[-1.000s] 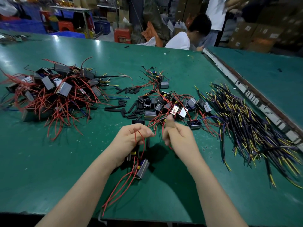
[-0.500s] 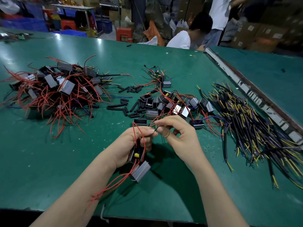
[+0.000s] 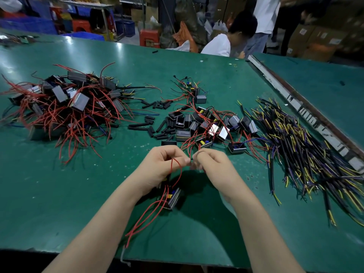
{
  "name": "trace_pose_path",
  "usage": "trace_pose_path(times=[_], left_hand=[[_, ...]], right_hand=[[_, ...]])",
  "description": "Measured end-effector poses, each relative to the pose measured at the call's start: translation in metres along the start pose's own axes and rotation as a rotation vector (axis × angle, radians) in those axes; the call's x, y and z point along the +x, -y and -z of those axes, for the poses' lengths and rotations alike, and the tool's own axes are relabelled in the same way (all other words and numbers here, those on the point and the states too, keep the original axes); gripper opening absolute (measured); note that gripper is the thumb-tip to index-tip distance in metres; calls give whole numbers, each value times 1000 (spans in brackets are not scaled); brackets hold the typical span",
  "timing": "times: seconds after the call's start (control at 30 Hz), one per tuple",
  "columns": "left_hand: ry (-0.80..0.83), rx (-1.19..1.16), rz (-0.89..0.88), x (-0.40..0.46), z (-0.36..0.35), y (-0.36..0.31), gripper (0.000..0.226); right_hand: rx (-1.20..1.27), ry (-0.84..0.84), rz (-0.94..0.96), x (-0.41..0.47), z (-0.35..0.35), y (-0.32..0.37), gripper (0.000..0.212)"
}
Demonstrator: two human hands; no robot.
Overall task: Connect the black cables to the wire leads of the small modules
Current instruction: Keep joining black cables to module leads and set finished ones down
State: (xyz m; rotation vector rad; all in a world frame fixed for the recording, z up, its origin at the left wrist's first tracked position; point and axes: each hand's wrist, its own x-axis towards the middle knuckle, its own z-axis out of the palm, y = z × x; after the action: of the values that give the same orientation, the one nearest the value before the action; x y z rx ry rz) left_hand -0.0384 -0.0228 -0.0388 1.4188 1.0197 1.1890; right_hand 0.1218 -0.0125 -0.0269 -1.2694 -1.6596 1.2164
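Pinching a red lead (image 3: 175, 168), left hand (image 3: 163, 166) meets right hand (image 3: 211, 164), curled on something unclear; module (image 3: 172, 198) dangling at 6 o'clock needs slack.

A green table (image 3: 59, 194) bears red-wired modules (image 3: 74, 103), black sleeves (image 3: 149, 125), and black cables (image 3: 307, 154).

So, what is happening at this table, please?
A person is wiring small modules at a green table. The left hand holds a red lead of a module hanging below it, while the right hand pinches something small at the lead's tip. Black cables lie in a pile on the right.
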Motion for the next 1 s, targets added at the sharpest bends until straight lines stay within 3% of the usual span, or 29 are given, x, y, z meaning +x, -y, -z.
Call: trace_pose_path(times=[0.13,0.27,0.3,0.4,0.47,0.53,0.67,1.0], left_hand=[[-63,-46,41,0,-1,2,15],[-79,-249,141,3,-3,3,18],[-66,-318,167,4,-4,3,18],[0,-601,253,5,-3,2,19],[80,-767,304,5,-2,2,16],[185,-852,352,4,-2,1,11],[343,-986,478,2,0,-1,29],[543,-1177,649,-5,7,-9,14]], right_hand=[[118,-18,6,0,0,2,34],[137,-137,252,0,8,2,12],[84,-173,348,-1,9,2,6],[-180,-266,640,0,8,-3,19],[-259,-292,713,2,5,-5,19],[-293,-318,747,3,3,-6,16],[-298,-364,788,2,1,-6,19],[-243,-365,806,-2,-2,1,16]])
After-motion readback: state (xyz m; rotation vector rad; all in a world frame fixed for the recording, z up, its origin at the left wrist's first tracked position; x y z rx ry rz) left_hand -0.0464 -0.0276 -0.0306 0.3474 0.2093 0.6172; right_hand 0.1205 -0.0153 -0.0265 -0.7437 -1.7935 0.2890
